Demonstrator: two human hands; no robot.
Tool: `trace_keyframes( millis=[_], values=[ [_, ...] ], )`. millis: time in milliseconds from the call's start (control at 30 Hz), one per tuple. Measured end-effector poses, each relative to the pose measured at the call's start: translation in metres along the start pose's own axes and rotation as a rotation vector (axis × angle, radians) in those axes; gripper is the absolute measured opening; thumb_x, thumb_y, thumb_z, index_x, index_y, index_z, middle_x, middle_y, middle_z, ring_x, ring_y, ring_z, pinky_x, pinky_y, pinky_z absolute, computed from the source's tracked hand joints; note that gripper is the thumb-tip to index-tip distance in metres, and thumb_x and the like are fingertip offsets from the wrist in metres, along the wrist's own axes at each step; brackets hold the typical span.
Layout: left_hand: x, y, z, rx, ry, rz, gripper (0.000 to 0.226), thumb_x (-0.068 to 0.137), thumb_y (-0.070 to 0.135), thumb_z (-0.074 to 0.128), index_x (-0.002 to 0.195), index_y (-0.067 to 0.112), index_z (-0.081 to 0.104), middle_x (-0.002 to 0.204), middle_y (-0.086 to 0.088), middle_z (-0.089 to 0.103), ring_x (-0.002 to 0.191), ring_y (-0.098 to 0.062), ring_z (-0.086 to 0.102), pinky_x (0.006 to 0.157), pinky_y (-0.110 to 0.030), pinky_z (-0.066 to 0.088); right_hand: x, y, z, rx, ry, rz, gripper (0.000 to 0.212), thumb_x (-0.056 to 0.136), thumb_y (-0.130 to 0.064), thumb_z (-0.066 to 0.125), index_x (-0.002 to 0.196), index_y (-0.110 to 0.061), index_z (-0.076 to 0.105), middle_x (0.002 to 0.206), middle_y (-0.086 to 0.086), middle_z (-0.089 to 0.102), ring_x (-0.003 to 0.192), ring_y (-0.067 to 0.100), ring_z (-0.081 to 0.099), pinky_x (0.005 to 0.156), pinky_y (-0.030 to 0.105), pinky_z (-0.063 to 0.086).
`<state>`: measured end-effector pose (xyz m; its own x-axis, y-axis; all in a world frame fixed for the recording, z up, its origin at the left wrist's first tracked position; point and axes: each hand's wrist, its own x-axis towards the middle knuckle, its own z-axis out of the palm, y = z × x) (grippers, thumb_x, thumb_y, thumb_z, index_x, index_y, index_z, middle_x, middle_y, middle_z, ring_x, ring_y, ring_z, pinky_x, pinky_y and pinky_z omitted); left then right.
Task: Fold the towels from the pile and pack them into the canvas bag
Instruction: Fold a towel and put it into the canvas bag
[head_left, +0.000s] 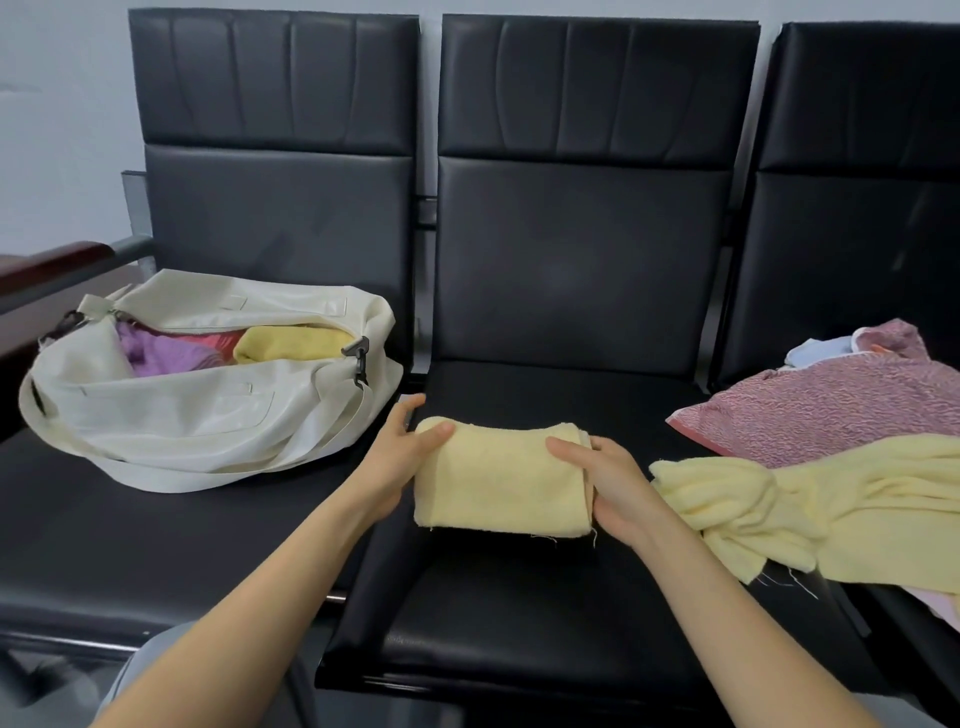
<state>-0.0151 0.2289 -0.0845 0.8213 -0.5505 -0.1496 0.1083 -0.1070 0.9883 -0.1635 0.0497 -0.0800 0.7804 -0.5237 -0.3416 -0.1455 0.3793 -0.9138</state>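
We hold the folded towel (501, 480), pale yellow, by its two ends over the middle seat (519, 623). We cannot tell whether its underside touches the cushion.

Our left hand (402, 452) grips the left end: the thumb lies across the top near the far corner, and the fingers wrap behind the edge. Our right hand (608, 483) grips the right end the same way, thumb pressed on top and fingers curled under the layered edge.

The bag (182, 410) lies on the left seat (104, 545), just beside our left hand, with its zip open. Inside we see a purple towel (150, 348), a strip of red cloth (218, 340) and a packed yellow towel (291, 343) near the black clip (358, 358).

The pile sits on the right seat. A loose yellow towel (831, 514) spills off it towards our right hand, its crumpled end just beside the wrist. A pink towel (831, 410) lies behind it, and a bit of blue cloth (818, 348) shows at the back.
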Motion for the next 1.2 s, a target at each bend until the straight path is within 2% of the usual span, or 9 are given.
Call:
trace_keyframes(
  millis=[67, 133, 267, 367, 567, 700, 933, 1067, 1200],
  values=[
    [-0.003, 0.006, -0.002, -0.050, -0.091, 0.028, 0.063, 0.082, 0.028, 0.075, 0.137, 0.031, 0.045, 0.130, -0.003, 0.052, 0.114, -0.020, 0.058, 0.102, -0.040, 0.046, 0.000, -0.004, -0.005, 0.042, -0.030, -0.058, 0.091, 0.081, -0.004, 0.073, 0.150, -0.033, 0.022, 0.126, 0.008, 0.055, 0.104, 0.024, 0.065, 0.076, 0.037, 0.054],
    [-0.005, 0.010, -0.006, 0.024, -0.203, 0.036, 0.068, 0.069, 0.025, 0.083, 0.130, 0.031, 0.053, 0.127, -0.002, 0.056, 0.115, -0.018, 0.057, 0.101, -0.037, 0.047, -0.001, -0.008, -0.009, 0.030, -0.094, -0.111, 0.092, 0.081, 0.003, 0.071, 0.148, -0.041, 0.025, 0.128, 0.007, 0.058, 0.104, 0.024, 0.067, 0.079, 0.037, 0.056],
    [-0.009, 0.009, -0.004, 0.342, -0.165, 0.135, 0.080, 0.070, 0.005, 0.082, 0.137, 0.028, 0.046, 0.125, 0.004, 0.055, 0.118, -0.018, 0.052, 0.098, -0.033, 0.047, -0.006, -0.014, -0.009, -0.159, -0.214, -0.173, 0.063, 0.074, 0.007, 0.075, 0.125, -0.027, 0.060, 0.122, 0.008, 0.064, 0.108, 0.022, 0.065, 0.088, 0.036, 0.055],
    [-0.010, 0.008, -0.003, 0.549, -0.053, 0.254, 0.079, 0.071, 0.015, 0.081, 0.140, 0.030, 0.045, 0.127, 0.006, 0.051, 0.118, -0.013, 0.046, 0.102, -0.032, 0.040, -0.009, -0.015, -0.006, -0.323, -0.169, -0.246, 0.059, 0.071, 0.005, 0.078, 0.116, -0.030, 0.062, 0.120, 0.002, 0.060, 0.108, 0.019, 0.061, 0.088, 0.035, 0.055],
    [-0.021, 0.016, 0.003, 0.555, 0.091, 0.417, 0.050, 0.069, 0.008, 0.080, 0.108, 0.034, 0.062, 0.101, 0.024, 0.055, 0.096, -0.001, 0.050, 0.074, -0.010, 0.038, -0.014, -0.013, 0.002, -0.539, -0.027, -0.381, 0.054, 0.070, 0.000, 0.080, 0.110, -0.032, 0.062, 0.107, -0.012, 0.059, 0.099, 0.008, 0.058, 0.076, 0.024, 0.052],
    [-0.021, 0.016, 0.003, 0.561, 0.132, 0.411, 0.035, 0.066, 0.009, 0.081, 0.091, 0.025, 0.062, 0.094, 0.019, 0.059, 0.087, 0.004, 0.053, 0.064, -0.010, 0.039, -0.016, -0.012, 0.005, -0.784, 0.068, -0.412, 0.058, 0.072, -0.006, 0.078, 0.119, -0.033, 0.058, 0.105, -0.012, 0.058, 0.093, 0.003, 0.054, 0.063, 0.014, 0.039],
    [-0.012, 0.017, -0.004, 0.895, 0.130, 0.484, 0.034, 0.068, 0.021, 0.083, 0.098, 0.020, 0.067, 0.093, 0.006, 0.056, 0.094, -0.014, 0.050, 0.072, -0.022, 0.037, -0.023, -0.015, 0.009, -1.108, 0.189, -0.491, 0.039, 0.079, -0.016, 0.075, 0.114, -0.023, 0.061, 0.105, 0.000, 0.057, 0.095, 0.013, 0.052, 0.064, 0.018, 0.036],
    [-0.012, 0.019, -0.014, 0.737, -0.053, 0.498, 0.029, 0.059, 0.019, 0.082, 0.082, 0.023, 0.064, 0.100, 0.008, 0.046, 0.102, -0.012, 0.045, 0.081, -0.018, 0.040, -0.025, -0.021, 0.008, -1.156, 0.208, -0.507, 0.027, 0.080, -0.022, 0.072, 0.105, -0.022, 0.063, 0.099, -0.001, 0.054, 0.091, 0.015, 0.053, 0.062, 0.019, 0.036],
    [-0.014, 0.028, -0.017, 0.305, -0.224, 0.360, 0.034, 0.060, 0.026, 0.071, 0.087, 0.017, 0.052, 0.087, 0.003, 0.059, 0.081, -0.013, 0.056, 0.064, -0.028, 0.046, -0.025, -0.032, -0.006, -0.740, 0.098, -0.423, 0.031, 0.071, -0.017, 0.082, 0.097, -0.027, 0.067, 0.109, -0.004, 0.052, 0.104, 0.014, 0.052, 0.075, 0.023, 0.042]
  ],
)
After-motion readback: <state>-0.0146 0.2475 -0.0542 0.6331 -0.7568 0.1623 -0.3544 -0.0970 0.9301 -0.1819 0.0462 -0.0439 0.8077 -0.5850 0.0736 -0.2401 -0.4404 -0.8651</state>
